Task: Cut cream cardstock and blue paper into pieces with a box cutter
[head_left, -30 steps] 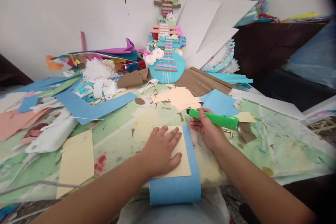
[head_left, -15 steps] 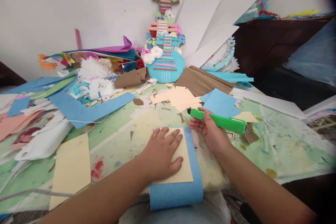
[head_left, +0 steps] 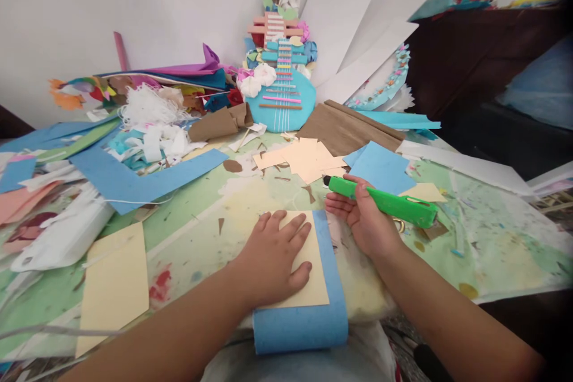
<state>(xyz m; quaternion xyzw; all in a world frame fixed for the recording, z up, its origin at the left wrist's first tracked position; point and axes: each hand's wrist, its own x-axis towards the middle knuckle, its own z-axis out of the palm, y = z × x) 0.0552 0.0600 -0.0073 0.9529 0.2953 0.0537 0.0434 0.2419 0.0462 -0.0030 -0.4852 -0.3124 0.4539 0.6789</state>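
My left hand lies flat with fingers spread on a cream paper sheet. Beneath that sheet is a blue sheet, which shows along the right side and curls over the table's front edge. To the right, my right hand is closed round a green marker-like tool, its dark tip pointing left. The tool is held just above the table, beyond the right edge of the blue sheet.
On the green-stained table lie peach pieces, a blue piece, another cream sheet and a white power strip. A blue paper guitar leans at the wall beside brown paper.
The view has shifted slightly, so the background sits higher. My right hand with the green tool appears a little farther right. My left hand stays on the cream sheet.
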